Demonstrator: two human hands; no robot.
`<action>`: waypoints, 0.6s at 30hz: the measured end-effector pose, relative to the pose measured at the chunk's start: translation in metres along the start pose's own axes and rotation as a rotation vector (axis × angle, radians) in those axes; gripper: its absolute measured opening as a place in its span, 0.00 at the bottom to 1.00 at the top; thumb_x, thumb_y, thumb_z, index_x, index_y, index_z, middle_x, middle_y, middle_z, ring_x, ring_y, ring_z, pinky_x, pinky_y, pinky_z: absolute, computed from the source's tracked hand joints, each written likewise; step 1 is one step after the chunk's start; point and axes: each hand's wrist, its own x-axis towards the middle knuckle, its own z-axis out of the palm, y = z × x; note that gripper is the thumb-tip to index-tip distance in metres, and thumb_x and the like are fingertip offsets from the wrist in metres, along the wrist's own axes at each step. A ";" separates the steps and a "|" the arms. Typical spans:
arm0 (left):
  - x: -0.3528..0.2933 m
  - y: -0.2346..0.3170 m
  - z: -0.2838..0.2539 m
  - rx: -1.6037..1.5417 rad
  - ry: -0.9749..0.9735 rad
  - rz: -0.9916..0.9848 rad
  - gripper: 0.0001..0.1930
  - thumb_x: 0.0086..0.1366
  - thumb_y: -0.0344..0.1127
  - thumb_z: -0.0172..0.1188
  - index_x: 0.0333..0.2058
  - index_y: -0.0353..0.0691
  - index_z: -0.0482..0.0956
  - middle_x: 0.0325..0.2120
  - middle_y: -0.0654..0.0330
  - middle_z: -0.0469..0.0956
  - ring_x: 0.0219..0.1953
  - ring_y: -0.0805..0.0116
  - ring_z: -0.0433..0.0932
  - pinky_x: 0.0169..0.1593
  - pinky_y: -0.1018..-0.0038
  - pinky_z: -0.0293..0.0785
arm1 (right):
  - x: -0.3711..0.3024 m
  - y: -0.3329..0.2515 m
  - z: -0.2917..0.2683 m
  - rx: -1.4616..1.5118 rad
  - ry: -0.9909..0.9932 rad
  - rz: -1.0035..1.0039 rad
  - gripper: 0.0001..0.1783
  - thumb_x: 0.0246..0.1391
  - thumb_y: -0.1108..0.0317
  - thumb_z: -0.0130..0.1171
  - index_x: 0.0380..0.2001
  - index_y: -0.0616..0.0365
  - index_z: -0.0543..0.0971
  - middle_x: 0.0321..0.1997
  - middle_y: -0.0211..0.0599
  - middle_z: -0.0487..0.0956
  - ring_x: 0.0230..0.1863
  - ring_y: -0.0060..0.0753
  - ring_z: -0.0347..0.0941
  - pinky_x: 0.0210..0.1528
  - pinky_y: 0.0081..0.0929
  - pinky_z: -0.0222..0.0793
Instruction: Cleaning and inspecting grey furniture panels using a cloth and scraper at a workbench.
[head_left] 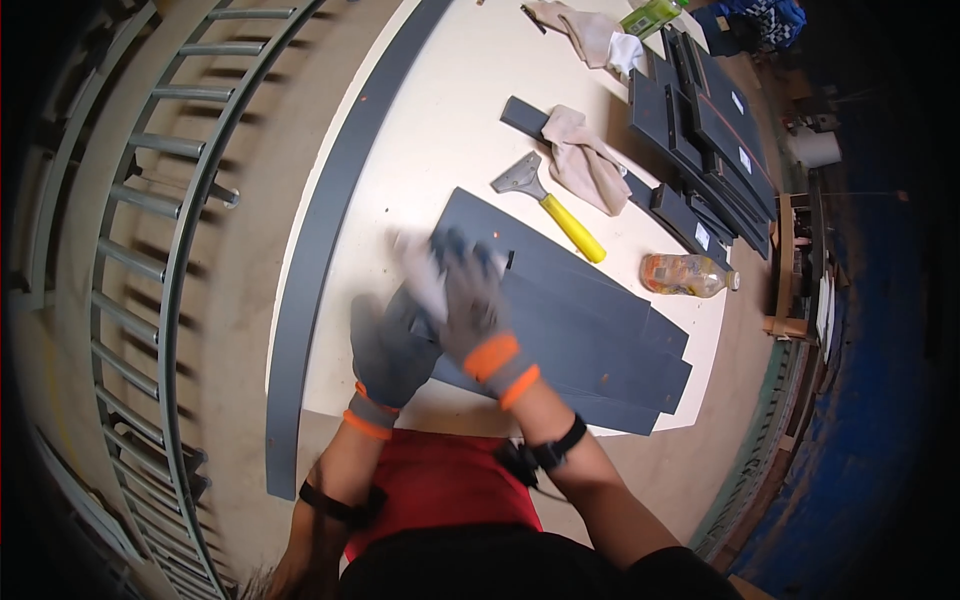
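Both of my hands wear grey gloves with orange cuffs. My right hand (474, 302) is closed around a whitish cloth (422, 272), blurred by motion, over the left end of several dark grey flat panels (560, 320). Beside it, my left hand (392, 345) is at the panels' near left corner, its thumb spread out to the left. Its other fingers are smeared and partly hidden, so whether they grip anything does not show. Just beyond the panels lies a scraper (570, 225) with a yellow handle and a wide metal head.
A long dark strip (335, 200) runs along the left edge of the white table (400, 140). Farther right lie a beige cloth (582, 160), a clear bottle (690, 275) on its side, and stacked dark panels (700, 130). A roller conveyor (150, 200) stands left.
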 end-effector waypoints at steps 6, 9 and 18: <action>0.011 0.018 -0.010 0.698 -0.022 0.100 0.44 0.67 0.69 0.36 0.70 0.39 0.51 0.57 0.53 0.69 0.58 0.60 0.69 0.63 0.60 0.63 | -0.030 -0.020 0.001 -0.111 -0.053 -0.088 0.35 0.52 0.53 0.58 0.59 0.64 0.70 0.71 0.45 0.58 0.74 0.46 0.46 0.76 0.46 0.36; 0.007 0.022 -0.022 -0.438 -0.414 -0.099 0.44 0.70 0.67 0.28 0.67 0.31 0.54 0.49 0.53 0.75 0.47 0.61 0.75 0.63 0.67 0.64 | -0.065 -0.026 0.013 0.029 0.033 -0.189 0.31 0.53 0.53 0.57 0.56 0.59 0.74 0.69 0.40 0.61 0.75 0.42 0.46 0.76 0.47 0.35; 0.019 0.070 0.009 0.444 -0.492 -0.162 0.42 0.72 0.65 0.31 0.67 0.30 0.53 0.66 0.51 0.61 0.66 0.58 0.63 0.68 0.63 0.58 | -0.154 0.017 0.010 0.249 0.135 0.090 0.30 0.54 0.56 0.56 0.59 0.55 0.72 0.65 0.46 0.66 0.67 0.47 0.59 0.73 0.51 0.41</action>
